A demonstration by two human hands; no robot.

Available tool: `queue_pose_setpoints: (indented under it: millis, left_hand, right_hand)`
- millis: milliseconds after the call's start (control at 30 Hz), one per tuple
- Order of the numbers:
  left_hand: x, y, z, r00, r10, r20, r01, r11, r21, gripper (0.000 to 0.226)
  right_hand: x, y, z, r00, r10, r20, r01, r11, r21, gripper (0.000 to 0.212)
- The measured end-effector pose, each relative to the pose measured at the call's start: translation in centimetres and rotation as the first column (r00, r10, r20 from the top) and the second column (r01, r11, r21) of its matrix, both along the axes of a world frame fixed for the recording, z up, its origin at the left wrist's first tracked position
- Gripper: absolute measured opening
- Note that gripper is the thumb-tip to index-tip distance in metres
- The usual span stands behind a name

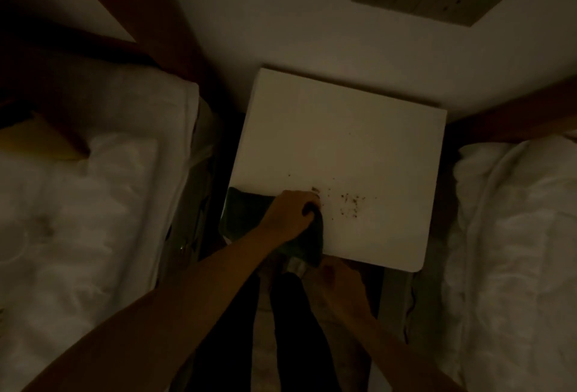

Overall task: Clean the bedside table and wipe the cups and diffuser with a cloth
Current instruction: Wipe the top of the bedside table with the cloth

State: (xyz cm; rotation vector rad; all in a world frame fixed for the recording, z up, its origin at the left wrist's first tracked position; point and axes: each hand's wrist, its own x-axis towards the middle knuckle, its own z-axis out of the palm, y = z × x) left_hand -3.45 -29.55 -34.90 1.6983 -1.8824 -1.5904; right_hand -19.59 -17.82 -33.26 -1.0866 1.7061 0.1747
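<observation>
Standing between two beds, a person wipes the white worktop in dim light, no cups or diffuser in view. Left hand is clamped on a dark cloth at the near-left corner; right hand waits cupped w/ fingers apart below the near edge. Next, prob.: sweep crumbs toward that palm.

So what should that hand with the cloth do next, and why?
Probably sweep the cloth rightward across the table. The left hand presses it down at the near left corner, and dark crumbs lie just to its right. The right hand waits below the near edge, perhaps to catch them.
</observation>
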Motion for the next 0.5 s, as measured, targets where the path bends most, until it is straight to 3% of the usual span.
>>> queue_pose_setpoints:
  millis: [100, 200, 267, 333, 433, 500]
  left_hand:
    - [0.5, -0.1, -1.2, 0.993, 0.068, -0.098, -0.073, 0.997, -0.039, 0.027]
    - [3.4, -0.6, -1.5, 0.979, 0.18, -0.099, -0.197, 0.959, -0.202, 0.023]
    - [6.1, -0.8, -1.5, 0.982, 0.186, -0.018, -0.182, 0.932, -0.314, 0.021]
    - [9.0, -1.0, -2.3, 0.972, 0.229, 0.054, -0.19, 0.901, -0.391, 0.022]
    - [12.3, -2.1, -4.1, 0.933, 0.35, 0.088, -0.282, 0.859, -0.428, 0.029]
    - [13.4, -2.2, -4.8, 0.912, 0.394, 0.114, -0.315, 0.852, -0.419, 0.039]
  right_hand:
    - [0.4, 0.5, -0.5, 0.913, 0.323, -0.249, -0.382, 0.892, -0.241, 0.028]
    - [2.8, -1.6, -1.9, 0.79, 0.555, -0.261, -0.587, 0.563, -0.581, 0.039]
    - [4.4, -4.1, -3.8, 0.62, 0.732, -0.283, -0.687, 0.332, -0.646, 0.058]
    - [6.0, -6.9, -6.4, 0.491, 0.811, -0.318, -0.731, 0.185, -0.657, 0.059]
    - [7.8, -10.2, -9.8, 0.355, 0.895, -0.269, -0.701, 0.065, -0.71, 0.057]
    - [8.3, -11.4, -10.6, 0.32, 0.917, -0.238, -0.673, 0.044, -0.738, 0.058]
